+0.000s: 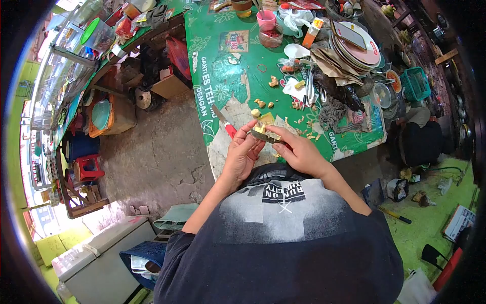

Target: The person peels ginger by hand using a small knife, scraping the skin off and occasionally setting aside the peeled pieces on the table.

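Note:
My left hand (243, 152) is closed round a pale yellow piece of ginger (260, 126), held up near the table's front edge. In my right hand (298, 149) is a knife with a dull, dark blade (263, 136), which lies against the ginger; the fingers hide its handle. A second knife with a red handle (230, 130) rests on the table just left of my left hand. Beyond my hands lie small ginger pieces (255, 112) and a knobbly ginger root (274, 81). Peelings (302, 125) are scattered to the right.
The green printed tablecloth (233, 76) is torn near me. To the right are a crumpled grey cloth (331, 112), cutlery (310, 91), brown paper (334, 63) and stacked plates (372, 50) with a phone (349, 35) on top. A pink cup (266, 20) stands farther back.

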The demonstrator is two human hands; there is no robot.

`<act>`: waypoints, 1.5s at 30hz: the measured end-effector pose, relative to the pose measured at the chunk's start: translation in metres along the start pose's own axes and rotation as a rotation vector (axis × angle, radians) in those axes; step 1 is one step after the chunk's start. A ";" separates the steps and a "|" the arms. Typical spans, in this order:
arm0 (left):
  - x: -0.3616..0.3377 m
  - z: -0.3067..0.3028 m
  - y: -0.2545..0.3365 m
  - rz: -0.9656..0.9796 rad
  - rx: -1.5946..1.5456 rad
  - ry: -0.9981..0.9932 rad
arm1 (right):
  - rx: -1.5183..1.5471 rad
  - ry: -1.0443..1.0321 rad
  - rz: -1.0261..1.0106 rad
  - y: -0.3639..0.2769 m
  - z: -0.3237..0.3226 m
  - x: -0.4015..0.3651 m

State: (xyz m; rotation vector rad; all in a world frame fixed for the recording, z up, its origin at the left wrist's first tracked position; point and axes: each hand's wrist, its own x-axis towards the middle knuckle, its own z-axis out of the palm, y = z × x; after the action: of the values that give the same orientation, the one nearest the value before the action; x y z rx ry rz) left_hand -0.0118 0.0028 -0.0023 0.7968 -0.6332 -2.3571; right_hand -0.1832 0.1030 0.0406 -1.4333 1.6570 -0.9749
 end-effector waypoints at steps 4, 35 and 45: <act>-0.001 0.002 0.002 0.019 0.007 0.015 | -0.184 0.032 -0.093 0.002 0.003 0.001; 0.015 0.020 0.004 -0.045 -0.122 -0.042 | 0.464 0.118 0.133 0.011 -0.015 0.014; 0.021 0.024 -0.004 -0.159 -0.272 -0.141 | 0.469 0.178 0.135 0.010 -0.033 0.003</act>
State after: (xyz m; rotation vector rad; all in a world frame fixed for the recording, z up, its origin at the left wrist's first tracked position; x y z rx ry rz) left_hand -0.0430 -0.0020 0.0037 0.5820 -0.3027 -2.5890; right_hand -0.2168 0.1040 0.0463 -0.9341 1.4935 -1.3361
